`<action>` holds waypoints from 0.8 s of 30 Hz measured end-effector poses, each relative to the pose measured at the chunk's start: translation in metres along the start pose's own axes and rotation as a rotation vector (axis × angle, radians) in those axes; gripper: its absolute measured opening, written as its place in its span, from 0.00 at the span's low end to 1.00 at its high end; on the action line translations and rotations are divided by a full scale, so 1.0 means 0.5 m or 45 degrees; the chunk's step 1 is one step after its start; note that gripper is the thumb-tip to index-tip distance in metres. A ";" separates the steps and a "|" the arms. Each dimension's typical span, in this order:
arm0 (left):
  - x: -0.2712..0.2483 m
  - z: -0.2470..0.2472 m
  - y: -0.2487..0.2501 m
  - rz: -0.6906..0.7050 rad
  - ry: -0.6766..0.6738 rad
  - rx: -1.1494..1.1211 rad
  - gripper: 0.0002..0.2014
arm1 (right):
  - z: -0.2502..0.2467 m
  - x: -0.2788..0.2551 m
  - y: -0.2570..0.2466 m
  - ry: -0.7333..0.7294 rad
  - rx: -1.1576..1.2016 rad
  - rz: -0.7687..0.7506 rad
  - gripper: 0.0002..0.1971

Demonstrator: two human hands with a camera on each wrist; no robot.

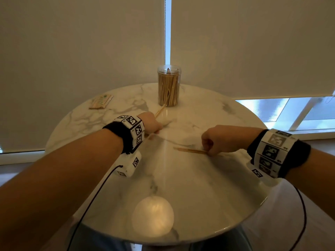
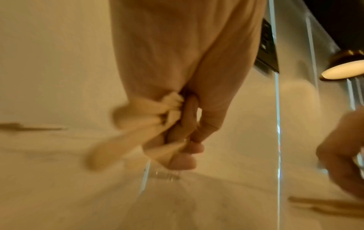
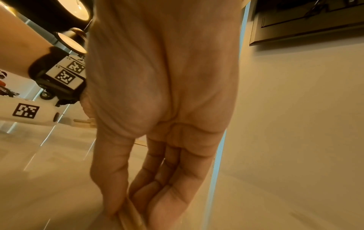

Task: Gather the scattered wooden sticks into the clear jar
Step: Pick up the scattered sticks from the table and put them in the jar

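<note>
The clear jar (image 1: 169,86) stands upright at the twelve o'clock edge of the round marble counter (image 1: 208,187), already packed with wooden sticks, its mouth facing up so more can drop in end first. The left hand (image 1: 151,124) sits near the middle of the counter with its fingers curled round a small bundle of sticks (image 1: 159,111), whose free ends point toward the jar at about one o'clock; the left wrist view shows the bundle (image 2: 126,141) clamped against the palm, probably so that several go in at once. The right hand (image 1: 215,140), at about three o'clock, pinches the near end of a few sticks lying flat on the counter (image 1: 190,150), thumb and fingertips closing low to lift them off the smooth stone. A flat packet (image 1: 100,102) lies at ten o'clock, untouched.
</note>
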State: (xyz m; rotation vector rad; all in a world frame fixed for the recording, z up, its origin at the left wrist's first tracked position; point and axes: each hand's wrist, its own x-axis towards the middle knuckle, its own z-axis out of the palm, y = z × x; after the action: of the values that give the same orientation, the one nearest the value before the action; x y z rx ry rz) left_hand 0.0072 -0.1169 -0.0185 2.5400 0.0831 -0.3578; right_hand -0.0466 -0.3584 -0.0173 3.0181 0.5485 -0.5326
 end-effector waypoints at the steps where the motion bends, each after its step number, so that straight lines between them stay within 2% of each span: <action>1: 0.003 -0.001 0.000 -0.032 -0.012 -0.275 0.09 | 0.001 0.000 -0.002 -0.003 0.009 0.018 0.08; 3: 0.003 -0.001 0.003 -0.060 0.023 -0.715 0.05 | 0.003 0.002 -0.005 0.000 -0.004 0.047 0.10; 5: 0.005 0.002 0.009 -0.046 0.057 -0.931 0.07 | 0.006 0.003 -0.005 0.024 -0.019 0.049 0.09; 8: 0.008 0.005 0.011 -0.028 0.071 -1.041 0.12 | 0.009 0.002 0.001 0.050 -0.021 0.050 0.05; 11: 0.012 0.009 0.011 -0.012 0.072 -1.102 0.13 | 0.013 -0.001 0.000 0.072 -0.016 0.116 0.03; 14: 0.011 0.015 0.010 0.029 0.034 -1.138 0.15 | 0.015 0.005 -0.002 0.080 -0.052 0.162 0.09; 17: 0.015 0.021 0.012 0.068 0.005 -1.243 0.16 | 0.009 0.014 0.006 0.085 -0.033 0.180 0.11; 20: 0.016 0.022 0.021 0.090 0.074 -1.354 0.16 | -0.012 0.029 0.017 0.098 0.179 0.162 0.07; 24: 0.010 0.018 0.044 0.194 0.146 -1.406 0.24 | -0.075 0.057 -0.004 0.374 0.841 0.070 0.05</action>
State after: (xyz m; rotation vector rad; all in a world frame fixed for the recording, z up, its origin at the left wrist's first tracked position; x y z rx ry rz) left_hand 0.0129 -0.1406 -0.0155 1.4560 0.0948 -0.0542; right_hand -0.0101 -0.3437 0.0085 3.7665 0.3423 -0.3086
